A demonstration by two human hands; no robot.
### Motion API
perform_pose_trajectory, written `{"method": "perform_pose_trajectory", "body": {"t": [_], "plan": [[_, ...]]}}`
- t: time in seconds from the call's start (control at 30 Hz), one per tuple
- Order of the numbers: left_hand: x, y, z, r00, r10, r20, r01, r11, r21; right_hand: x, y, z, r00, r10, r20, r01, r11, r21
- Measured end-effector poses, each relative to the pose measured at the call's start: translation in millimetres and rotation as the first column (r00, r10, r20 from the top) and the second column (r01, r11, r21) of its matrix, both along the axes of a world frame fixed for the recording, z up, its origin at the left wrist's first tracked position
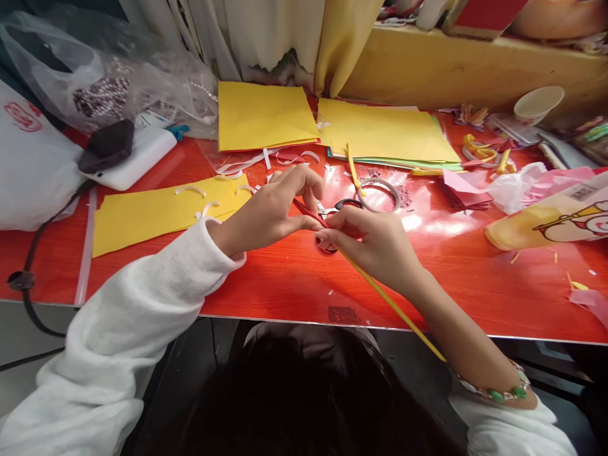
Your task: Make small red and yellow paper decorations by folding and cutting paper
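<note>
Two bare hands meet low over a red bench (275, 288), seen from my remote post through the head camera, with a slim red strip (311, 214) between their fingers. The right hand (382, 247) has thumb and forefinger pinched together on a yellow strip (394, 308), whose loose tail slants down below those fingers, past the bench's near edge. The left hand (273, 212) shows thumb and forefinger tips apart, the red strip running between them; I cannot tell how firmly it is gripped, or whether red and yellow are joined. Scissors (349, 203) lie just beyond the fingers, a tape roll (398, 197) beyond the right ones, and yellow sheets (266, 117) farther off. I judge the step in hand as shaping or aligning the strips; the next move, to my eye, calls for a steady right pinch and a light left touch.
</note>
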State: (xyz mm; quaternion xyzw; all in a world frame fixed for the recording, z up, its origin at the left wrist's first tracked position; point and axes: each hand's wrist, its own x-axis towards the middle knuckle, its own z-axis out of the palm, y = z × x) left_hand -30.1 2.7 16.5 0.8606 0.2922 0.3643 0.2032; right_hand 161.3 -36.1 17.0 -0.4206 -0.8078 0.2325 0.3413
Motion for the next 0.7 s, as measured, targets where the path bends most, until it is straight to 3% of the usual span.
{"method": "perform_pose_trajectory", "body": {"t": [0.07,0.3,0.47,0.7], "plan": [[-2.2,1.5,4.6,0.999,-0.012,-0.040,0.012,1.000,0.010,0.7,-0.5,1.2,1.000,-0.001,-0.004,0.002,1.000,0.031],[-5.9,4.7,11.2,0.997,-0.039,-0.059,0.042,0.998,0.036,2.9,-3.6,3.4,0.986,-0.019,0.164,-0.040,0.934,0.354],[-4.8,5.0,6.3,0.999,-0.046,-0.008,0.046,0.998,0.038,4.3,-3.0,1.5,0.948,-0.024,0.316,-0.117,0.900,0.420],[-10.5,9.6,8.7,1.000,0.001,-0.001,-0.001,1.000,0.020,7.0,0.7,3.3,0.929,-0.100,0.356,-0.117,0.834,0.539]]}}
